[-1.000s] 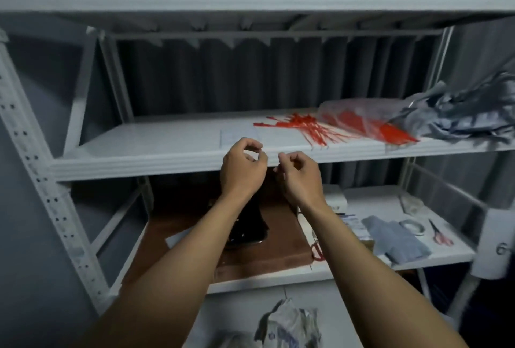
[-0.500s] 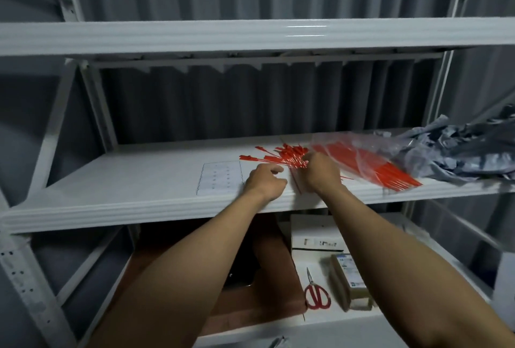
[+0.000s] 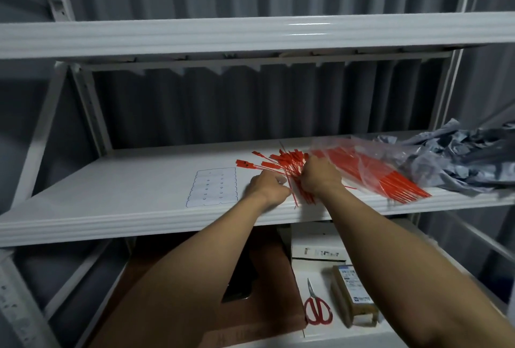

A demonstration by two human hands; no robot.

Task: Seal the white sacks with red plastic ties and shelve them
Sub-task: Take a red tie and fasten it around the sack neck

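Both my hands are up on the middle board of the white metal shelf (image 3: 125, 202), close together, just right of the centre of my view. My right hand (image 3: 320, 180) has its fingers curled down round a bunch of the loose red plastic ties (image 3: 284, 162) and grips them where the thin tails cross. The flat tag heads fan out from that hand toward 10 and 11 o'clock. My left hand (image 3: 267, 188) sits at 8 o'clock from the right one, just beside it. Its fingers are tucked in and the thumb is laid against the forefinger, right at the tails. I cannot tell whether it has one pinched.

At 3 o'clock from my right hand lies a clear plastic bag (image 3: 390, 163) with more red ties in it, their ends poking out toward 4 o'clock over the shelf's front edge. Beyond it, at the far 3 o'clock end of the board, the crumpled whitish sacks (image 3: 459, 161) are heaped. At 9 o'clock from my left hand a flat white sheet of die-cut labels (image 3: 213, 186) lies on the board.

On the board below, at 5 o'clock, red-handled scissors (image 3: 317, 310) lie beside a small brown box (image 3: 354, 294), with a white box (image 3: 317, 250) behind them.
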